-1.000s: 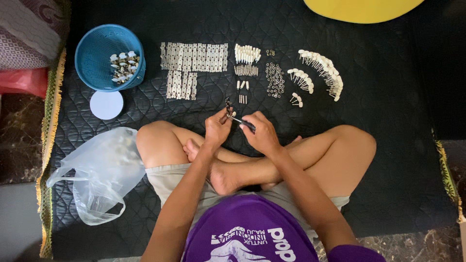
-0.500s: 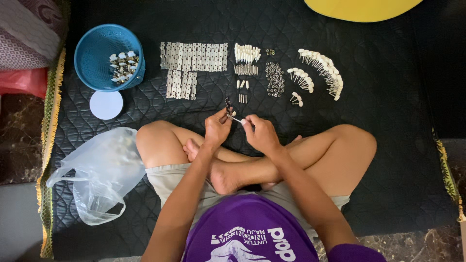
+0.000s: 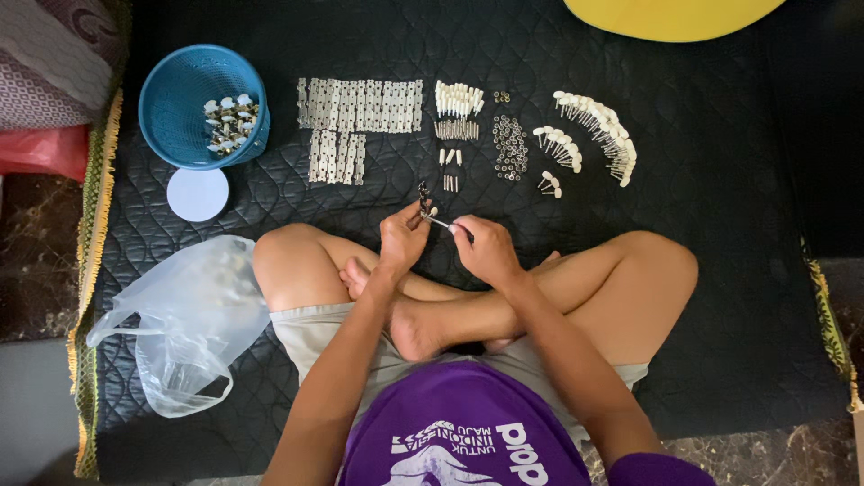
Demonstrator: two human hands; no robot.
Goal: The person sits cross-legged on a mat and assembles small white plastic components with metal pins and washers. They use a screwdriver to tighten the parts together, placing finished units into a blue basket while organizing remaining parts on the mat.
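Hands together above our crossed legs, we are pinching a small metal part (image 3: 424, 200) in our left hand (image 3: 402, 238) while our right hand (image 3: 486, 249), barely shifted since earlier, is gripping a thin pin (image 3: 441, 222) against it.

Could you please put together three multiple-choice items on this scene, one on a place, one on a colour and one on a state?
1. Where does the blue basket stand on the dark mat?
A. far left of the mat
B. beside the yellow thing
C. on the person's lap

2. What colour is the round lid just below the basket?
A. red
B. white
C. green

3. How are the left hand and right hand?
A. resting flat on the knees
B. both inside the plastic bag
C. close together, pinching a small metal part

Answers: 1 A, it sits near the mat's fringed left edge; 2 B, the disc shows plain white; 3 C, the fingers of both meet on the thin piece.
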